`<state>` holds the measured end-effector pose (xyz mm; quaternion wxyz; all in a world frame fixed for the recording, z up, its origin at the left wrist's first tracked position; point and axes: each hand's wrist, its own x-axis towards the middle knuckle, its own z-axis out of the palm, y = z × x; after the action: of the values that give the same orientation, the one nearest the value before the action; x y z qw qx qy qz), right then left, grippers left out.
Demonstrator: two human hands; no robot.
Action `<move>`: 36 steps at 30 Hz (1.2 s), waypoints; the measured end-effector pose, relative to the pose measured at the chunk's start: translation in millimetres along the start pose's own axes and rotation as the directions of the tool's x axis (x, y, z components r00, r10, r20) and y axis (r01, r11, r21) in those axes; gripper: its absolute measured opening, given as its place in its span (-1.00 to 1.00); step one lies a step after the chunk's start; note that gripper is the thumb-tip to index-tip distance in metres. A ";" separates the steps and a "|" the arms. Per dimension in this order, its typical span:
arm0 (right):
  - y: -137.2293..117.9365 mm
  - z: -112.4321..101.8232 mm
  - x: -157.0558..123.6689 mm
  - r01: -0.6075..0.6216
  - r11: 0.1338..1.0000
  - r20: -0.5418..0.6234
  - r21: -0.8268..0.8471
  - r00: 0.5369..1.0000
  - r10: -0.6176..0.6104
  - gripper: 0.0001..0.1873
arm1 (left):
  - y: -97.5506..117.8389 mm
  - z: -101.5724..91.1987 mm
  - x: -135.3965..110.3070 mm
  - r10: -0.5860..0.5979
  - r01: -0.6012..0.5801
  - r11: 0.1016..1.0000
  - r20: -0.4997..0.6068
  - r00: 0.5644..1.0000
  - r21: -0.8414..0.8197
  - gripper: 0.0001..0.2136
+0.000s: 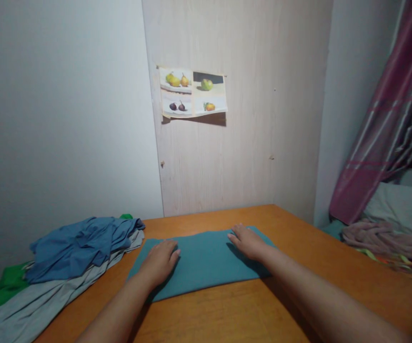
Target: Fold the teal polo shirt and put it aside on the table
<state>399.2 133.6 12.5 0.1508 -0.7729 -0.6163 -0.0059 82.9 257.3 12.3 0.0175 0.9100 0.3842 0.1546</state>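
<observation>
A teal cloth (202, 262), folded into a flat rectangle, lies across the wooden table (227, 314) in front of me. My left hand (161, 261) is over the cloth's left part, palm down, with its fingers stretched out and the thumb apart. Over the right part is my right hand (246, 240), also palm down and open, its fingers pointing inward. Neither hand grips the cloth. The palms hide the spots beneath them, so how firmly they touch it cannot be seen.
Crumpled blue (73, 247), grey (48, 297) and green (11, 286) clothes are heaped at the table's left side. A wall with a fruit picture (193, 93) stands behind the table. To the right are a purple curtain (373, 124) and a pinkish blanket (384, 238).
</observation>
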 end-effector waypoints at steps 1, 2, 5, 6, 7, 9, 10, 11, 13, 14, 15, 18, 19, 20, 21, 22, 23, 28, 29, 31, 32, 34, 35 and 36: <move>-7.9 3.9 4.8 0.039 0.999 0.014 0.019 0.999 -0.039 -0.30 | 4.5 4.7 6.9 0.007 -0.007 1.000 0.011 1.000 -0.004 -0.49; -13.5 8.3 8.3 0.073 0.997 0.037 0.036 0.997 -0.074 -0.27 | 7.8 9.6 12.3 0.006 -0.006 1.000 0.038 0.999 -0.007 -0.45; -14.7 21.5 11.2 0.097 0.994 0.149 0.049 0.983 -0.103 -0.18 | 9.5 21.7 18.8 -0.036 0.037 0.999 0.155 0.987 -0.001 -0.36; -10.5 24.8 10.3 0.088 0.995 0.173 0.043 0.980 -0.094 -0.16 | 7.1 24.1 18.3 -0.054 0.053 0.999 0.184 0.981 0.006 -0.34; -4.7 27.2 9.0 0.077 0.996 0.185 0.036 0.979 -0.082 -0.15 | 3.3 25.5 17.3 -0.067 0.066 0.998 0.203 0.977 0.012 -0.32; 9.3 28.7 7.4 0.063 0.998 0.179 0.026 0.982 -0.067 -0.17 | -8.7 25.7 15.2 -0.086 0.083 0.996 0.208 0.974 0.025 -0.31; 16.7 27.8 7.7 0.055 0.998 0.173 0.021 0.983 -0.057 -0.20 | -16.6 24.8 14.7 -0.094 0.089 0.995 0.204 0.974 0.034 -0.31; 23.9 25.8 8.9 0.039 0.999 0.172 0.014 0.984 -0.041 -0.24 | -25.4 23.4 15.0 -0.104 0.096 0.994 0.196 0.975 0.046 -0.31; 37.4 19.5 14.6 -0.008 1.000 0.177 -0.005 0.984 0.009 -0.33 | -44.3 19.9 17.6 -0.128 0.116 0.990 0.173 0.977 0.079 -0.35; 43.6 15.4 18.7 -0.031 0.999 0.181 -0.014 0.983 0.033 -0.36 | -53.6 17.8 19.9 -0.143 0.129 0.987 0.163 0.976 0.093 -0.37; 49.3 10.9 23.5 -0.047 0.999 0.185 -0.021 0.981 0.050 -0.39 | -62.3 15.5 22.8 -0.154 0.139 0.985 0.159 0.975 0.104 -0.39; 62.7 -2.4 39.9 -0.045 0.999 0.210 -0.025 0.976 0.050 -0.43 | -82.1 7.5 34.1 -0.157 0.140 0.985 0.185 0.970 0.101 -0.44; 65.5 -6.2 45.4 -0.040 0.999 0.225 -0.024 0.973 0.044 -0.44 | -86.5 4.8 38.5 -0.149 0.132 0.987 0.201 0.968 0.092 -0.44; 67.3 -9.5 50.7 -0.036 0.999 0.240 -0.022 0.970 0.040 -0.44 | -89.8 2.1 43.1 -0.139 0.125 0.989 0.218 0.966 0.080 -0.43; 68.3 -12.2 55.7 -0.034 0.999 0.254 -0.023 0.966 0.039 -0.44 | -92.3 -0.5 47.8 -0.131 0.119 0.991 0.234 0.963 0.066 -0.42; 68.4 -14.4 60.4 -0.035 0.999 0.268 -0.027 0.962 0.041 -0.44 | -94.0 -2.8 52.5 -0.128 0.119 0.991 0.249 0.960 0.053 -0.42; 67.9 -16.1 64.6 -0.038 0.999 0.282 -0.034 0.958 0.047 -0.44 | -95.1 -4.9 57.0 -0.131 0.124 0.991 0.259 0.957 0.042 -0.43; 63.8 -21.1 77.4 -0.065 0.994 0.338 -0.082 0.937 0.089 -0.51 | -93.9 -11.7 73.7 -0.202 0.208 0.978 0.297 0.933 0.011 -0.61; 63.6 -21.8 78.2 -0.071 0.994 0.346 -0.085 0.933 0.097 -0.52 | -92.6 -12.4 75.4 -0.212 0.221 0.975 0.304 0.929 0.003 -0.66; 64.2 -22.7 78.3 -0.080 0.994 0.363 -0.080 0.926 0.104 -0.55 | -89.3 -13.2 76.7 -0.215 0.232 0.972 0.309 0.926 -0.019 -0.75; 64.8 -23.0 77.7 -0.082 0.994 0.369 -0.076 0.924 0.105 -0.58 | -87.4 -13.4 76.3 -0.212 0.233 0.972 0.306 0.928 -0.032 -0.79; 66.2 -23.1 75.4 -0.082 0.994 0.367 -0.066 0.925 0.101 -0.63 | -83.3 -13.6 73.8 -0.206 0.231 0.971 0.283 0.937 -0.058 -0.85; 66.8 -23.4 74.1 -0.083 0.995 0.359 -0.060 0.928 0.099 -0.64 | -81.4 -14.0 71.8 -0.205 0.231 0.971 0.260 0.943 -0.070 -0.87; 67.4 -24.1 72.7 -0.084 0.995 0.346 -0.055 0.933 0.098 -0.66 | -79.6 -14.9 69.7 -0.208 0.231 0.970 0.226 0.952 -0.079 -0.89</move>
<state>485.2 183.8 34.4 0.0242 -0.7921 -0.5967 0.1259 69.1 361.2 33.2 0.1237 0.8709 0.4702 0.0716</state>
